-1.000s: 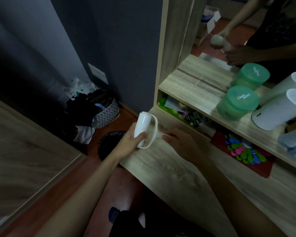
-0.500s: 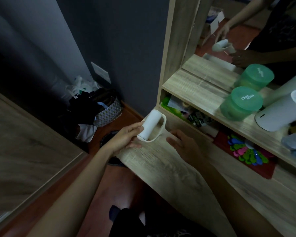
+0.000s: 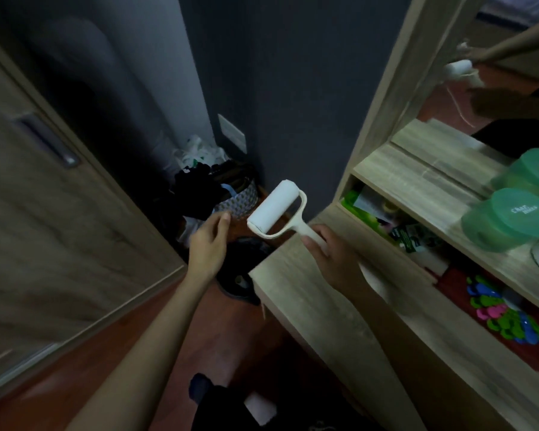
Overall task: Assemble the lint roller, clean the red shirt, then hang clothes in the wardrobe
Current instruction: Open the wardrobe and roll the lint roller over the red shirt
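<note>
The white lint roller (image 3: 274, 209) is in one piece, its roll seated in the cream frame. My right hand (image 3: 333, 253) grips its handle and holds it up over the left end of the wooden counter (image 3: 318, 309). A little to the left of the roll, my left hand (image 3: 209, 241) hangs free with fingers apart, holding nothing. The wardrobe's wooden sliding door (image 3: 53, 219) fills the left side. No red shirt is in view.
A patterned basket (image 3: 240, 200) stuffed with dark clothes and bags sits on the floor in the corner, with a dark round object (image 3: 243, 269) beside it. Green lidded jars (image 3: 511, 219) stand on the shelf at right, below a mirror (image 3: 498, 66). Colourful items lie on a red mat (image 3: 504, 318).
My left hand has let go of the roll and drawn back left. My right hand has taken the handle and lifted the roller off the counter. The view has swung left.
</note>
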